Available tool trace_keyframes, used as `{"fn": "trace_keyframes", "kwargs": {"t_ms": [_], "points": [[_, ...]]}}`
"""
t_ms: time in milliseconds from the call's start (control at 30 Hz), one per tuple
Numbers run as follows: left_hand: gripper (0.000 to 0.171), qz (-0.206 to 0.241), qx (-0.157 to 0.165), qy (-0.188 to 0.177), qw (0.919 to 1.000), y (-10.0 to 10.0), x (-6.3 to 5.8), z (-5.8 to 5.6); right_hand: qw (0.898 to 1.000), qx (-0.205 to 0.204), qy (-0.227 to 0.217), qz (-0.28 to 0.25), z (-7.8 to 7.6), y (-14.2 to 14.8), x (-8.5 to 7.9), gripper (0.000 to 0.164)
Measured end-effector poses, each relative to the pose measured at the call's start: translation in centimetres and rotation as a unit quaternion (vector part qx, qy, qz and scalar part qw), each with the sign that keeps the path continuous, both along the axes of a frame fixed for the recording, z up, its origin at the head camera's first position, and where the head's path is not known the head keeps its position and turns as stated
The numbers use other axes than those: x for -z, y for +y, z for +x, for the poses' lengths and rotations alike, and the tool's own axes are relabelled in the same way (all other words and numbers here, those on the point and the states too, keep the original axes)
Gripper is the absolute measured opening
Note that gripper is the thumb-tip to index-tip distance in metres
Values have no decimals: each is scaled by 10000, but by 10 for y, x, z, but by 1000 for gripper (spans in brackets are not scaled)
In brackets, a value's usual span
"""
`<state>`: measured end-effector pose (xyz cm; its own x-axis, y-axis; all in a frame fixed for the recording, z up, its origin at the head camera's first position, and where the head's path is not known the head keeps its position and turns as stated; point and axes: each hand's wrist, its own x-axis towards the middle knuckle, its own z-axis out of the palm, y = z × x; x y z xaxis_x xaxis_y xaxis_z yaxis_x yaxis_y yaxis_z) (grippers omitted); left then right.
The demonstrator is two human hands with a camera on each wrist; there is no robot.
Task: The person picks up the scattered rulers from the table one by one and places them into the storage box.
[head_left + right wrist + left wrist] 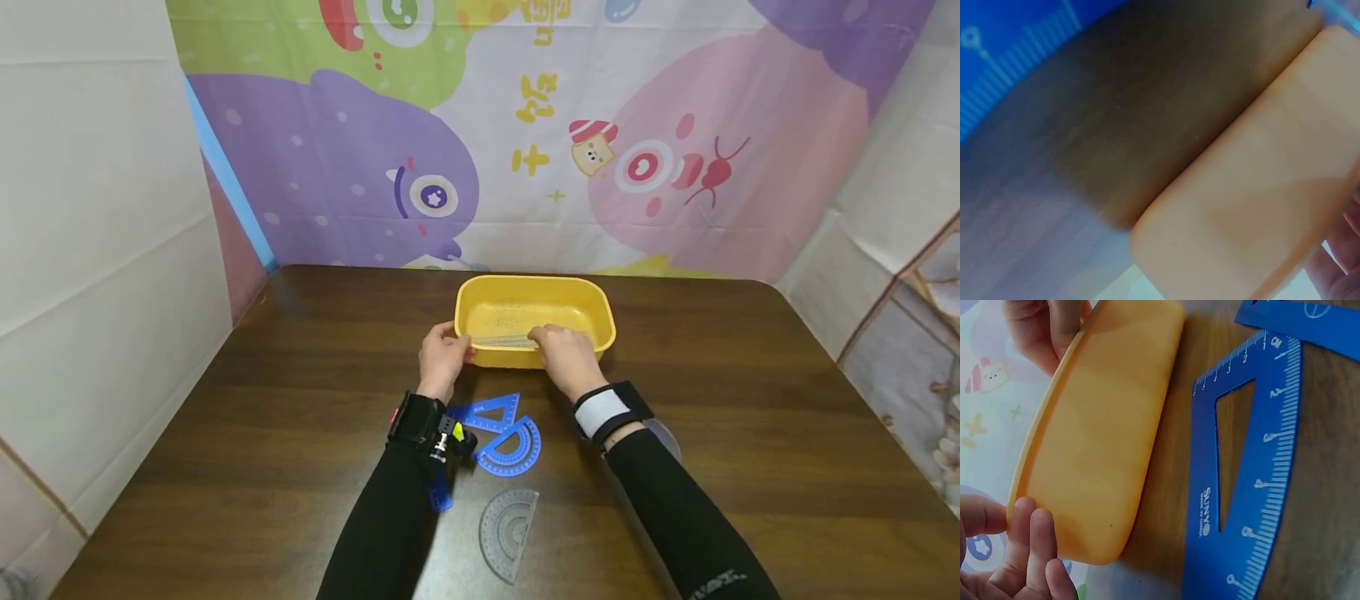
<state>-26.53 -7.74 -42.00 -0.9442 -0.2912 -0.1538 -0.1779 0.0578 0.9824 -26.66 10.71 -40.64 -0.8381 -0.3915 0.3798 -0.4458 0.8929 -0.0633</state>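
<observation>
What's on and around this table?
Tub: one, yellow, far side, centre
Ruler-like strip: one, clear, inside tub
Set square: one, blue, before tub
Far protractor: one, blue, beside set square
Near protractor: one, clear, nearest viewer
Half-hidden piece: one, blue, under left sleeve
Rounded piece: one, clear, beside right sleeve
Table: one, brown, beneath
Cartoon backdrop: one, multicoloured, behind
Side panels: two, whitish, flanking
Sleeves, wrist straps: two each, mostly black, on arms
Left grip, right grip: two, bare, at tub's front

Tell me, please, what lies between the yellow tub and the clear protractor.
In the head view, a blue set square and a blue protractor lie between them.
</observation>
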Motion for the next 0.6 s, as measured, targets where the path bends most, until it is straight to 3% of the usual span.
{"fn": "trace_keyframes", "kwargs": {"t_ms": [267, 600], "points": [[41, -67, -63, -143, 9999, 2, -5, -6, 9996, -62, 216, -154, 2, 4, 2, 24], [27, -1138, -315, -65, 9930, 0, -4, -7, 9976, -208, 478, -465, 8, 4, 5, 18]]}}
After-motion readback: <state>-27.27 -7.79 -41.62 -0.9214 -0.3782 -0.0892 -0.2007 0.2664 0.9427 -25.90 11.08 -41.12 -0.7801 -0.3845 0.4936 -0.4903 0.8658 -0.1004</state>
